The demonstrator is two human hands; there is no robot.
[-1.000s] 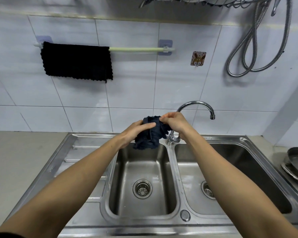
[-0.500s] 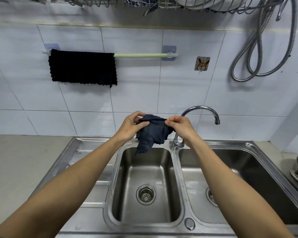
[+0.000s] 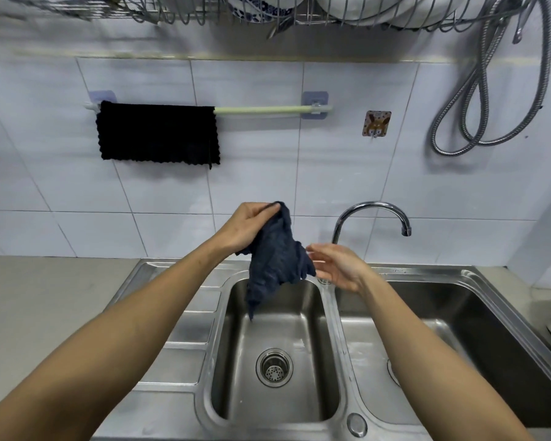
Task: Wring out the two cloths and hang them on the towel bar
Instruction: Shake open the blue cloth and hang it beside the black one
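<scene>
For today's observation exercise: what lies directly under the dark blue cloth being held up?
Under the dark blue cloth is the left sink basin with its drain strainer. The cloth hides part of the basin's back wall.

Likely home kitchen: sink (image 3: 178,342), dish rack (image 3: 223,11).

Left hand (image 3: 247,227) gripping dark cloth (image 3: 275,259), right hand (image 3: 337,267) open beside

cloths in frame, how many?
2. A black cloth hangs on the left part of the towel bar. A dark blue cloth dangles from the left hand over the left basin; the open right hand is beside it.
</scene>
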